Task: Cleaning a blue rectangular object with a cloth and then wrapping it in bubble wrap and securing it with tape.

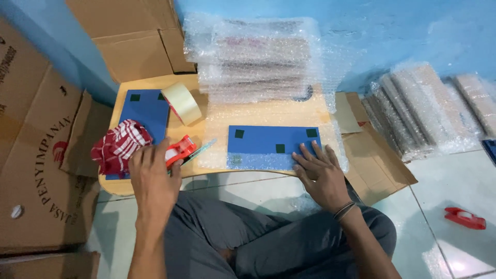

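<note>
A blue flat board [263, 139] with small dark squares lies on a sheet of bubble wrap [219, 129] on a low wooden table [268, 111]. My right hand [320, 173] rests flat, fingers spread, on the board's near right corner. My left hand [152, 175] reaches over a red tape dispenser [181, 148] at the table's front edge, fingers touching it; whether it grips is unclear. A red and white cloth [119, 144] lies just left of that hand, on a second blue board [147, 111]. A roll of tan tape [182, 102] stands behind the dispenser.
A stack of bubble-wrapped flat items [253, 59] sits at the table's back. More wrapped bundles [423, 103] lie on the floor at right, with cardboard [372, 155] beside the table. Cardboard boxes [36, 155] stand at left. Another red dispenser [465, 218] lies on the tiles.
</note>
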